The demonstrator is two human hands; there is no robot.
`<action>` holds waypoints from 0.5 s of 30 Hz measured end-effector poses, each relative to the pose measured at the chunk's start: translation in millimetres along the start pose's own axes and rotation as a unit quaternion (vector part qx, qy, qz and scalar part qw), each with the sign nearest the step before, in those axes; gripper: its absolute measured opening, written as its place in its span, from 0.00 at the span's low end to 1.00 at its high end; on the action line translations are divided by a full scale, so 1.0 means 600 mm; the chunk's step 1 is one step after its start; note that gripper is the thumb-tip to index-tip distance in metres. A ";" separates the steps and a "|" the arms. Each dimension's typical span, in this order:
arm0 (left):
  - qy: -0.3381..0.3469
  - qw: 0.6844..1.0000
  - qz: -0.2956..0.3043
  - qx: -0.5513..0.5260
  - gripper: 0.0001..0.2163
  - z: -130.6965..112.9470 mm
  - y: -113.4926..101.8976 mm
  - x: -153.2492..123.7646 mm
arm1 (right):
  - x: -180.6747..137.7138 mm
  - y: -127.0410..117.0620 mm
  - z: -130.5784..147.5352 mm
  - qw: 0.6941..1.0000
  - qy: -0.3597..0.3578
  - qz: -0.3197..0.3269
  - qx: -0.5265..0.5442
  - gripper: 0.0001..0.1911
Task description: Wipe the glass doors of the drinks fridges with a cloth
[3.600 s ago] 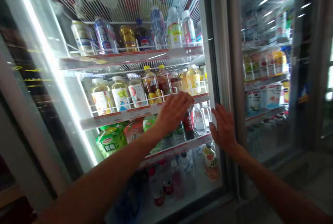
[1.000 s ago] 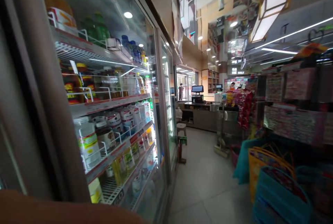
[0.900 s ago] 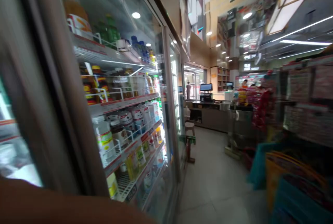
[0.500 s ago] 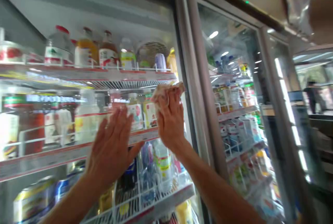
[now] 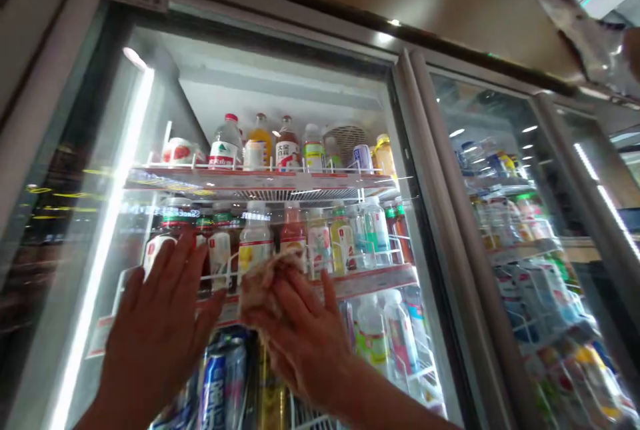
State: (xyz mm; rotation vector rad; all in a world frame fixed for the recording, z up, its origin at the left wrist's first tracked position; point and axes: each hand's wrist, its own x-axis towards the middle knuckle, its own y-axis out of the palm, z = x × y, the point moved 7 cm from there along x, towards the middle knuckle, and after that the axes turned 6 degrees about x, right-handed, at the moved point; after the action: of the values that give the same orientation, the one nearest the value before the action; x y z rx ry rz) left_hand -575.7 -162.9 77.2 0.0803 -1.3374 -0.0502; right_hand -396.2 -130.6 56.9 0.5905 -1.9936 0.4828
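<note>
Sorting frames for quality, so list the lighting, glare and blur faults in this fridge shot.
Head view: the light strip on the left burns out white; yellow streaks and ceiling-lamp spots reflect in the glass doors; the left hand, right hand and cloth are motion-smeared; the door frames lean from lens distortion; top-shelf bottles look fairly sharp.

A: Top shelf (image 5: 300,182)?
B: Red-capped water bottle (image 5: 226,143), orange drink bottle (image 5: 260,140), can (image 5: 361,157) beside fan grille (image 5: 345,138).
A: Rest?
B: Blue cans (image 5: 215,380) low, light strip (image 5: 113,217) left, second cooler door (image 5: 505,217) right.
</note>
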 end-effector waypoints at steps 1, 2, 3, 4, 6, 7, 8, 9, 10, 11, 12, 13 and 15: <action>0.000 1.000 -0.002 0.009 0.29 0.001 -0.001 -0.006 | -0.001 -0.012 -0.014 1.000 0.005 -0.009 -0.003 0.21; -0.003 1.000 -0.006 0.020 0.30 0.003 -0.002 -0.012 | -0.001 -0.029 -0.046 0.999 0.035 -0.035 -0.011 0.21; -0.007 0.999 -0.009 0.032 0.30 0.006 -0.003 -0.017 | -0.001 -0.048 -0.094 0.991 0.110 -0.074 -0.028 0.21; -0.010 0.999 -0.012 0.043 0.30 0.009 -0.005 -0.022 | -0.003 -0.063 -0.137 0.976 0.180 -0.116 -0.045 0.21; -0.011 0.998 -0.008 0.064 0.30 0.011 -0.007 -0.027 | -0.001 -0.056 -0.173 0.960 0.247 -0.128 -0.030 0.22; -0.009 0.997 -0.004 0.072 0.30 0.011 -0.008 -0.028 | 0.004 -0.041 -0.157 0.969 0.224 -0.108 -0.008 0.22; -0.006 0.997 0.002 0.078 0.30 0.010 -0.009 -0.028 | 0.008 -0.023 -0.122 0.982 0.172 -0.077 0.017 0.23; -0.006 0.997 0.008 0.082 0.30 0.008 -0.010 -0.027 | 0.009 -0.007 -0.076 0.993 0.100 -0.043 0.044 0.24; -0.009 0.996 0.012 0.085 0.29 0.007 -0.011 -0.027 | 0.006 0.005 -0.029 0.997 0.018 -0.007 0.072 0.24; -0.014 0.996 0.014 0.089 0.29 0.006 -0.012 -0.027 | 0.002 0.007 0.004 0.995 -0.039 0.013 0.088 0.24; -0.018 0.995 0.014 0.092 0.29 0.005 -0.014 -0.028 | 0.000 0.004 0.015 0.993 -0.066 0.019 0.093 0.23; -0.023 0.995 0.014 0.095 0.28 0.005 -0.015 -0.029 | 0.003 -0.006 0.004 0.994 -0.058 0.007 0.089 0.21; -0.032 0.995 0.017 0.098 0.28 0.006 -0.016 -0.032 | 0.024 -0.028 -0.070 0.996 0.057 -0.039 0.058 0.21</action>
State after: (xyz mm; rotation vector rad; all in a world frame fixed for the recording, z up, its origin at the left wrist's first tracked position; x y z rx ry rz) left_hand -583.3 -171.1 58.6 0.2236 -1.4052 0.1072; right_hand -363.2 -123.5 90.4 0.6953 -1.8367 0.5741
